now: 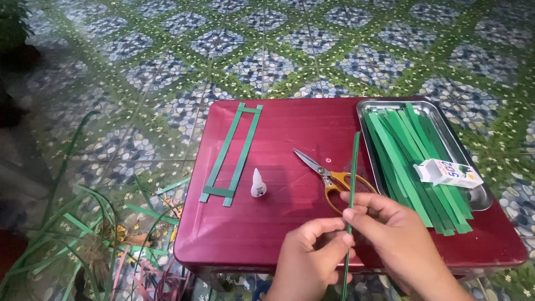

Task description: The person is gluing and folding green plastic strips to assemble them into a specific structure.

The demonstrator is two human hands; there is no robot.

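Pinching one thin green strip (pixel 351 212) between both hands over the red table (pixel 278 223).

Left hand (pixel 312 253) and right hand (pixel 390 228) each grip it with thumb and fingertips, holding it upright. Scissors (pixel 329 175) lie just beyond the right hand, a glue bottle (pixel 257 184) farther left, a tray (pixel 473 184) of strips to the right.

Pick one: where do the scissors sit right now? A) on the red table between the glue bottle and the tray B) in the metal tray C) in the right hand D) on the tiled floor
A: the scissors lie open on the red table, right of the glue bottle and left of the metal tray; both the left hand and right hand pinch a green strip instead.
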